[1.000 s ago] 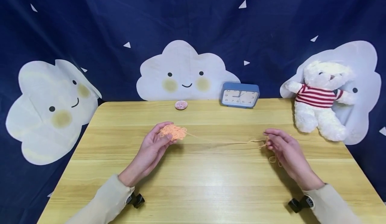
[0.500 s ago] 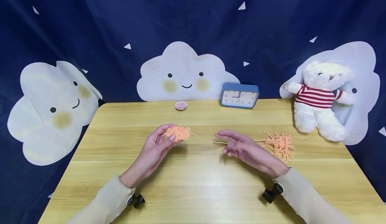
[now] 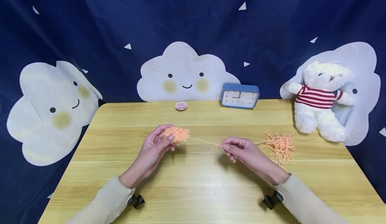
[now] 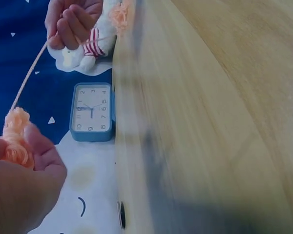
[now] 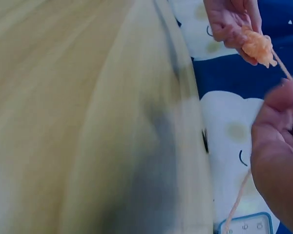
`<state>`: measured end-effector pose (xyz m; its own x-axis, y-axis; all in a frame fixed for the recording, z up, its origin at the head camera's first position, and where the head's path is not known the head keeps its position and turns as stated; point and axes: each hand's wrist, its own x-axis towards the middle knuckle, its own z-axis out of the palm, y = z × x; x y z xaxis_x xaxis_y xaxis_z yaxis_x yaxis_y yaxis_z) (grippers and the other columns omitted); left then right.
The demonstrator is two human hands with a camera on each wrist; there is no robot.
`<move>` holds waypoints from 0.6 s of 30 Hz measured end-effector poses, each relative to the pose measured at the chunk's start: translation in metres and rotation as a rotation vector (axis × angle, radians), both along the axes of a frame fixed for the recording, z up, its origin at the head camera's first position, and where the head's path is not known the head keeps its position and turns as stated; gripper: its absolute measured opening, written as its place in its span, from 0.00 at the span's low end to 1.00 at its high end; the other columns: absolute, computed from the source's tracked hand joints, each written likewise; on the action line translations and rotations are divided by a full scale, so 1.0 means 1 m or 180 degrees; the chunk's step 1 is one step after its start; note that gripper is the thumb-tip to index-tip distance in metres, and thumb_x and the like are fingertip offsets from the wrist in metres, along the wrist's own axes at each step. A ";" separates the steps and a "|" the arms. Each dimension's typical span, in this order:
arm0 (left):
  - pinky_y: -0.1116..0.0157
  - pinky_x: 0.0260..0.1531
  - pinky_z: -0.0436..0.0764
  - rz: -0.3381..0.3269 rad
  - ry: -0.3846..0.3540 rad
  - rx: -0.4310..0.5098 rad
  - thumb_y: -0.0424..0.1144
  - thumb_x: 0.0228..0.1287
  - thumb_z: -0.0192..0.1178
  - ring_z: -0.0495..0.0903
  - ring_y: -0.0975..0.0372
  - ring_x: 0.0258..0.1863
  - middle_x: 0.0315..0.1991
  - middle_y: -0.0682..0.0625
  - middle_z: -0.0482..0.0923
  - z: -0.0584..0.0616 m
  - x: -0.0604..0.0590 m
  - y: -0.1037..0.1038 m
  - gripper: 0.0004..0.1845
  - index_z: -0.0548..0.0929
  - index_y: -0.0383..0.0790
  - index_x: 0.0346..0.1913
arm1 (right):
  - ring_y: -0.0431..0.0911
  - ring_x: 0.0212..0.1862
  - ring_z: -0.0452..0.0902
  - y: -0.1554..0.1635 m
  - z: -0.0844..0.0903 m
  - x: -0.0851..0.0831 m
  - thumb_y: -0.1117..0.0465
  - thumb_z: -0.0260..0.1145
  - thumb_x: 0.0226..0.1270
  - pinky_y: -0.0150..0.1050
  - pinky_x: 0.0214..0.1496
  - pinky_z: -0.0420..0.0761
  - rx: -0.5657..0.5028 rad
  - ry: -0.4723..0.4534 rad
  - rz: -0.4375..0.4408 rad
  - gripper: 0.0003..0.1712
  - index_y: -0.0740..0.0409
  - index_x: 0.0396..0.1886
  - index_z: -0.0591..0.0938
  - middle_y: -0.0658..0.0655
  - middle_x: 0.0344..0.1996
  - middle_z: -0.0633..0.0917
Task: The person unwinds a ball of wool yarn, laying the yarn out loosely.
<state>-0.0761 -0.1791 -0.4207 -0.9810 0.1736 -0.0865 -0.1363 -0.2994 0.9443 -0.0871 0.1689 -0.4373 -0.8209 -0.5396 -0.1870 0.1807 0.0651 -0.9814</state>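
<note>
Left hand [image 3: 153, 147] gripping yarn ball [image 3: 178, 133], right hand [image 3: 241, 150] pinching strand [image 3: 205, 141]

Head view high, frontal; wrist views close, sharing clock [image 4: 91, 112].

The yarn ball [image 3: 178, 134], the strand [image 3: 205, 141] and the loose yarn [image 3: 279, 144] were light orange. The table [image 3: 196, 183] was pale yellow wood with visible grain. The clock [image 3: 240, 96] had a blue case and a white dial. The bear [image 3: 322, 100] was white, in a red-and-white striped shirt. The backdrop [image 3: 120, 16] was navy, printed with white smiling clouds and small white triangles. Both sleeves [image 3: 102, 204] were beige.
</note>
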 end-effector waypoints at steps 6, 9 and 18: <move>0.68 0.41 0.86 0.0267 -0.0056 0.0130 0.25 0.81 0.59 0.85 0.60 0.37 0.48 0.46 0.84 -0.003 -0.001 -0.004 0.17 0.75 0.32 0.67 | 0.42 0.34 0.78 0.025 -0.004 0.012 0.59 0.66 0.84 0.33 0.37 0.82 0.0097 0.0182 -0.0371 0.18 0.73 0.56 0.83 0.61 0.36 0.84; 0.69 0.39 0.86 0.0295 -0.0054 0.0187 0.25 0.81 0.58 0.85 0.61 0.36 0.47 0.45 0.84 -0.004 -0.001 -0.006 0.16 0.75 0.32 0.66 | 0.40 0.35 0.78 0.039 -0.007 0.015 0.62 0.63 0.85 0.32 0.37 0.82 -0.0070 0.0144 -0.0502 0.12 0.68 0.53 0.85 0.57 0.36 0.84; 0.70 0.34 0.82 0.0255 0.0034 0.0158 0.26 0.80 0.59 0.80 0.60 0.35 0.47 0.45 0.81 -0.004 0.000 -0.009 0.15 0.78 0.32 0.65 | 0.38 0.34 0.79 0.085 -0.015 0.019 0.68 0.58 0.87 0.30 0.36 0.83 -0.0590 0.0048 -0.1038 0.11 0.63 0.50 0.86 0.52 0.36 0.85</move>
